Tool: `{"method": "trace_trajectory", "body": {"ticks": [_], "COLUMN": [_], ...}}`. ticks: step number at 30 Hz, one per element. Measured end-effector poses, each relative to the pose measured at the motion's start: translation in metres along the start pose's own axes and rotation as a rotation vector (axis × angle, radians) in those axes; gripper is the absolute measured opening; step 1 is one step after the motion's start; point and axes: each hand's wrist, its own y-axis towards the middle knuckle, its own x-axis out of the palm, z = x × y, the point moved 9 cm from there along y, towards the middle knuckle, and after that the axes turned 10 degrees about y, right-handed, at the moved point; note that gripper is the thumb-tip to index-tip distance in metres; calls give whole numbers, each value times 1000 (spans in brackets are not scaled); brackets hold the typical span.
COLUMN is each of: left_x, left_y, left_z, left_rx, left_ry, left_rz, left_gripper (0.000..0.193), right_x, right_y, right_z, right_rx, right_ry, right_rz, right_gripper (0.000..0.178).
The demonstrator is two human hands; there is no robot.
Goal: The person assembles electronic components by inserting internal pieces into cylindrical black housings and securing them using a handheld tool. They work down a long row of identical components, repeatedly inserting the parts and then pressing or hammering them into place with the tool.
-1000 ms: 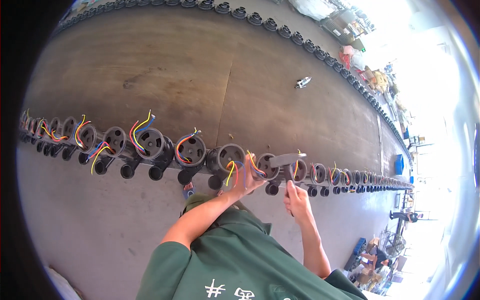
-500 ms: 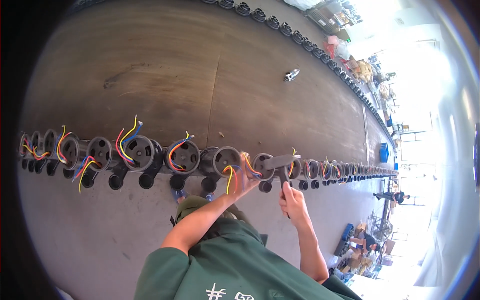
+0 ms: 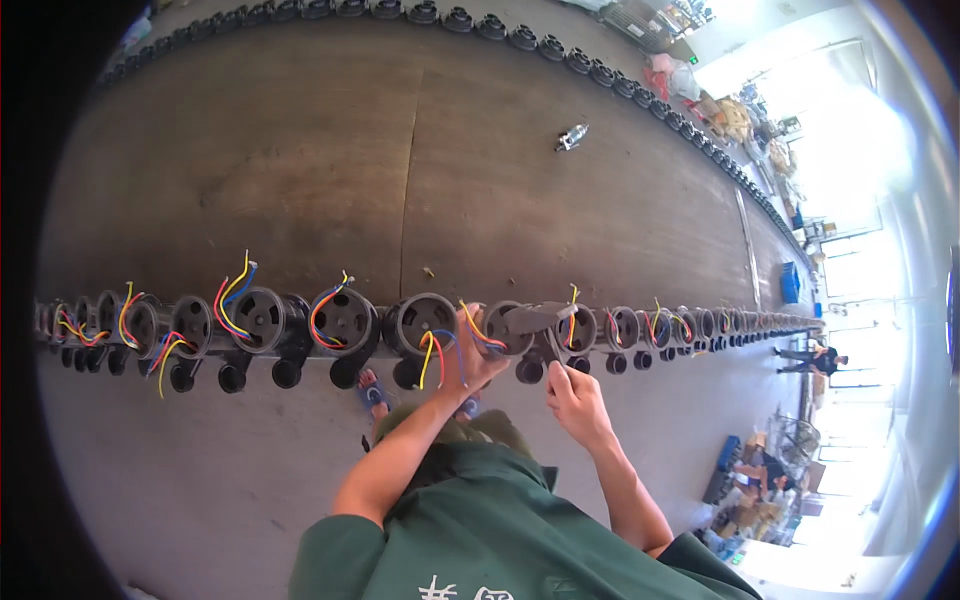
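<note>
My right hand point(image 3: 578, 402) is closed round the handle of a hammer point(image 3: 537, 319). Its dark head lies across the right part of a black round housing point(image 3: 503, 327) at the table's near edge. At that housing's left side, my left hand point(image 3: 472, 358) grips it, fingers on the far side and thumb nearer me. Red, yellow and blue wires point(image 3: 478, 330) run past these fingers. Just left of my hand sits a larger-looking black housing point(image 3: 424, 325) with a slotted face and loose wires hanging from it.
Similar housings with short side tubes line the near edge of the long brown table point(image 3: 290, 170); another row point(image 3: 490, 27) follows its far edge. A small silvery tool point(image 3: 571, 137) lies on the tabletop. A blue bin point(image 3: 790, 283) and a standing person point(image 3: 815, 360) are far right.
The whole view has shifted a little, showing more of the far row. The hammer head stays over the same housing, and my left hand keeps its place there.
</note>
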Motion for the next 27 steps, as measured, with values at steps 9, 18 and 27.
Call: {"method": "trace_trajectory", "body": {"ticks": [9,18,27], "left_x": [6,25,10], "left_y": [20,-9,-80], "left_z": [56,-41,-28], "left_rx": [103,-220,-508], "left_ry": [138,26,412], "left_rz": [30,-84,404], "left_gripper": [66,56,48], "right_x": [-8,-29,-128], "right_y": [43,49,-3], "right_z": [14,22,-17], "right_rx": [-202,-477,-428], "right_ry": [-350,-347,18], "right_rz": [-178,-223,-371], "right_gripper": [58,53,34]}}
